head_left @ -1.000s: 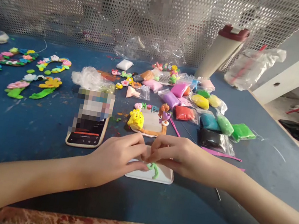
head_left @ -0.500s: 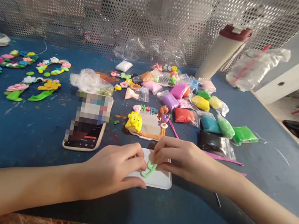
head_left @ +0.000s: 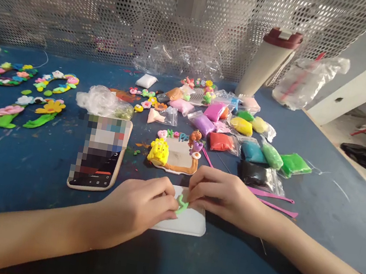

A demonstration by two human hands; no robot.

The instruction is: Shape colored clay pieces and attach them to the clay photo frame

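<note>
A light green strip of modelling clay (head_left: pixel 182 207), bent into a curved letter-like shape, is over a small white board (head_left: pixel 191 224). My left hand (head_left: pixel 145 201) pinches its left side with thumb and fingertips close together. On the other side, the fingertips of my right hand (head_left: pixel 218 191) are closed on its right edge. My fingers cover part of the clay. Just beyond the board lies a frame decorated with clay figures (head_left: pixel 179 155), among them a yellow character and small letters.
A phone (head_left: pixel 103 156) lies to the left. Beyond are clay-flower pieces (head_left: pixel 50 106) and bags of coloured clay (head_left: pixel 222 142). Pink tools (head_left: pixel 275 206) lie past my right forearm. A tumbler (head_left: pixel 269 62) and a plastic bag with a straw (head_left: pixel 309 81) stand at the back right.
My left thumb has moved up from the board to the green clay, and the clay looks more covered by my fingers. The whole view has shifted slightly.
</note>
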